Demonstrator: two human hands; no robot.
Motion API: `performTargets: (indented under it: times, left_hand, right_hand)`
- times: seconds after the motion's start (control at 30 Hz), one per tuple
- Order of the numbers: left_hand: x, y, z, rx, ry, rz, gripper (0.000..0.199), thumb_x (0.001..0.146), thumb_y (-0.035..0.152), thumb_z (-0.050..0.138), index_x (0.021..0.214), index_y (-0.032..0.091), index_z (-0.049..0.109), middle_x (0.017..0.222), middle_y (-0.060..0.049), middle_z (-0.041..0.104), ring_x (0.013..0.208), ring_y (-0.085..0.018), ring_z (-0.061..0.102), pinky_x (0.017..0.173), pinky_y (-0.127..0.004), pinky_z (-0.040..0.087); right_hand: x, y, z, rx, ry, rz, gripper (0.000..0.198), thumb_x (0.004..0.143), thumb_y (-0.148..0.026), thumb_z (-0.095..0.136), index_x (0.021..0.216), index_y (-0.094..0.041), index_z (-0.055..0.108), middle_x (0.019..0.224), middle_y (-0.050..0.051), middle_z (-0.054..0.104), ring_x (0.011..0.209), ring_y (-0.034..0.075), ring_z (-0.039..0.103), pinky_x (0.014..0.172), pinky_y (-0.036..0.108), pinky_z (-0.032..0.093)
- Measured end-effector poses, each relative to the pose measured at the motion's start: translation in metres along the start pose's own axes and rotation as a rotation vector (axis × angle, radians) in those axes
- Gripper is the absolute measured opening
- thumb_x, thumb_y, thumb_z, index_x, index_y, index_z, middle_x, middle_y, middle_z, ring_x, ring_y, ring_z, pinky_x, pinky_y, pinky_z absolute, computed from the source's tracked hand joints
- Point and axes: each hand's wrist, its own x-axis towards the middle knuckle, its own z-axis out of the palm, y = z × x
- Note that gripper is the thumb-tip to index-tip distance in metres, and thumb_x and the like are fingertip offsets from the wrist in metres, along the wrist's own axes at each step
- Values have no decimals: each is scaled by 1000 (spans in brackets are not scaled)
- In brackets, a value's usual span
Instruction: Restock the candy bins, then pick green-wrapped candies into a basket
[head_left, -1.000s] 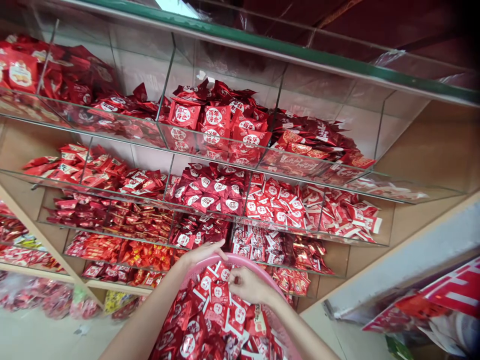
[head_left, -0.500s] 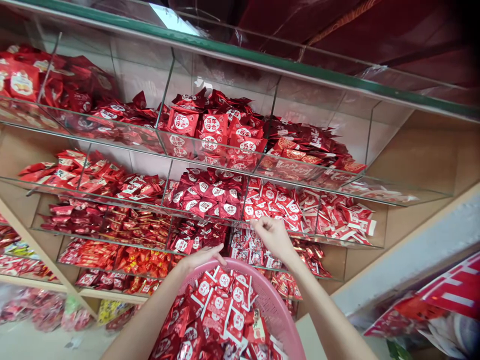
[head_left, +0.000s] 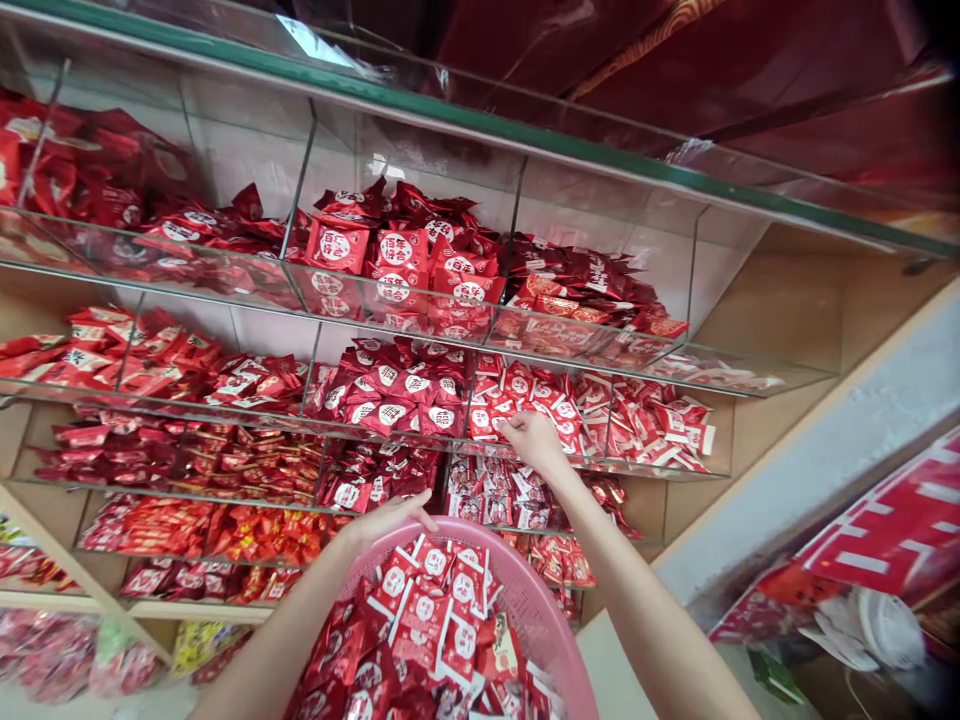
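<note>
Right hand [head_left: 535, 443] with bunched fingertips at red-and-white packets [head_left: 564, 412] on the shelves [head_left: 796, 312] — cannot tell whether pinching any. Left hand [head_left: 391, 518] stretched flat-fingered at the far rim of a pink basket [head_left: 525, 585] — cannot tell how firmly gripping. Between 2 forearms [head_left: 622, 590], heaped packets [head_left: 422, 620] inside the basket. Just 1 compartment leftward, maroon packets [head_left: 386, 378].
</note>
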Motion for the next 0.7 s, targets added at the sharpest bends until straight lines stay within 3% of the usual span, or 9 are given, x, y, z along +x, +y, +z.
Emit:
performTargets:
  times: [0.13, 0.4, 0.7]
  left_hand:
    - [-1, -2, 0, 31, 30, 13, 63, 80, 70, 28, 80, 26, 73, 127, 1, 51, 127, -27, 33, 112, -39, 7]
    - [6, -9, -1, 9, 21, 39, 65, 80, 70, 26, 80, 27, 73, 120, 0, 56, 123, -25, 37, 112, -37, 9]
    - [8, -10, -1, 11, 28, 42, 62, 82, 68, 25, 77, 29, 73, 114, 2, 59, 121, -24, 40, 111, -35, 11]
  right_hand:
    - [-1, 0, 0, 14, 1, 1, 25, 71, -27, 53, 48, -19, 51, 50, -1, 53, 53, 12, 47, 54, 23, 31]
    - [2, 0, 3, 41, -36, 29, 20, 72, -30, 54, 57, -19, 60, 56, -1, 58, 57, 13, 52, 54, 22, 33]
    - [9, -1, 1, 19, -180, 64, 44, 66, -41, 63, 35, -20, 40, 37, -4, 37, 44, 10, 37, 48, 25, 24]
